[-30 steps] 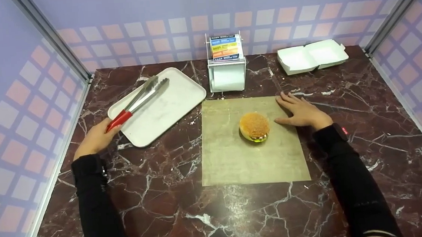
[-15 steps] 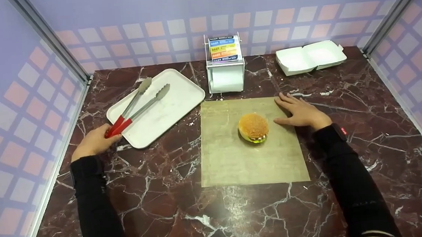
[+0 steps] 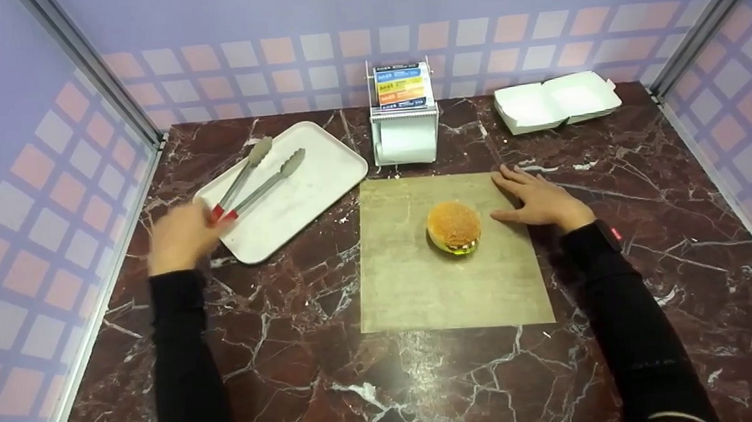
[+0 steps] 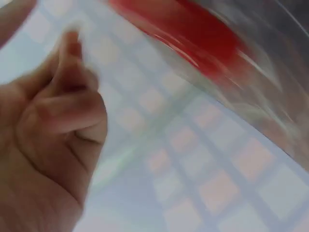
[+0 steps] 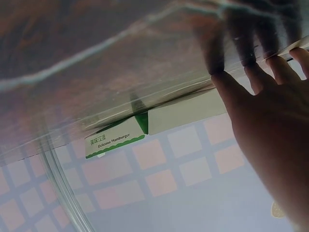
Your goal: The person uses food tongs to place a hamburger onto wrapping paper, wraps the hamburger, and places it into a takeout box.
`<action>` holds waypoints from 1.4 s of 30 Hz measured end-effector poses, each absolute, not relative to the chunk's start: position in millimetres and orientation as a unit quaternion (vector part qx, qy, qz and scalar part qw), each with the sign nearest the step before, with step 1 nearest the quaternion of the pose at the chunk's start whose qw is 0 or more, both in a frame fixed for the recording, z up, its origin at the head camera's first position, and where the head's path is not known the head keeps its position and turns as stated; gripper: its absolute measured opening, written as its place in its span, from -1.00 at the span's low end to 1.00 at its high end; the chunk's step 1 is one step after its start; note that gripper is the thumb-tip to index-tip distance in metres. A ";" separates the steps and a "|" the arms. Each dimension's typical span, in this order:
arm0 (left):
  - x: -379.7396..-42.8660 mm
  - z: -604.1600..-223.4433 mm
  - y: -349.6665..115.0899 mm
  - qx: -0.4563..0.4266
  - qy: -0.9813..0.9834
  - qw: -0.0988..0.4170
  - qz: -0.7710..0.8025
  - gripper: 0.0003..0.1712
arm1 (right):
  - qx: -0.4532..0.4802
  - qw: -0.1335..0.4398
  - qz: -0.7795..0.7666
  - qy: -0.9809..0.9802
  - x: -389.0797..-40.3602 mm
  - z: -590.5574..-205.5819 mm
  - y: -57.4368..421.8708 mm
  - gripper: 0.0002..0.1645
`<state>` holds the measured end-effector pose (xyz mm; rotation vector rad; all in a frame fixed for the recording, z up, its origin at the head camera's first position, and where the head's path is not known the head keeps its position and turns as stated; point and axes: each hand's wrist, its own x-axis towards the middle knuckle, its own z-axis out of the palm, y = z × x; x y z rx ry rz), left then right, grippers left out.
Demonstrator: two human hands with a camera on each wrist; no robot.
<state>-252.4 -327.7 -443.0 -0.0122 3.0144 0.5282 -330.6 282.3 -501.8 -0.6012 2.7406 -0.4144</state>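
Red-handled metal tongs (image 3: 280, 171) lie spread apart on a white tray (image 3: 266, 244). My left hand (image 3: 182, 234), blurred, is over the handle ends and hides part of them in the head view. In the left wrist view a gap shows between its loosely bent fingers (image 4: 72, 108) and the red handle (image 4: 193, 38). A hamburger (image 3: 454, 225) with a sesame bun sits on a tan sheet of paper (image 3: 408, 295). My right hand (image 3: 541, 201) rests with fingers spread on the upper right edge of that sheet, beside the hamburger and not touching it.
A white-framed dispenser (image 3: 403, 113) with colored labels and a paper roll stands behind the sheet. An open white hamburger box (image 3: 557, 100) lies at the back right. Patterned walls (image 3: 338, 48) close the marble table (image 3: 282, 376) at the back and sides.
The tongs' arms have sprung apart on the tray. My left hand has let go of the handles and shifted a little right and up. My right hand and the hamburger stay put.
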 end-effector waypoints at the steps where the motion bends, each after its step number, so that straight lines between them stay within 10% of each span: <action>1: -254.2 -444.6 -317.4 0.008 0.984 0.051 0.171 -0.44 | -0.209 0.153 -0.143 0.955 -331.0 -501.5 283.0 0.13; 9: -271.9 -474.2 -263.1 0.126 0.981 0.070 0.127 -0.61 | -0.203 0.153 -0.148 0.956 -332.9 -500.7 287.0 0.13; 42: -268.7 -464.3 -270.8 0.123 0.986 -0.001 0.111 -0.65 | -0.205 0.163 -0.129 0.956 -333.1 -502.2 280.2 0.13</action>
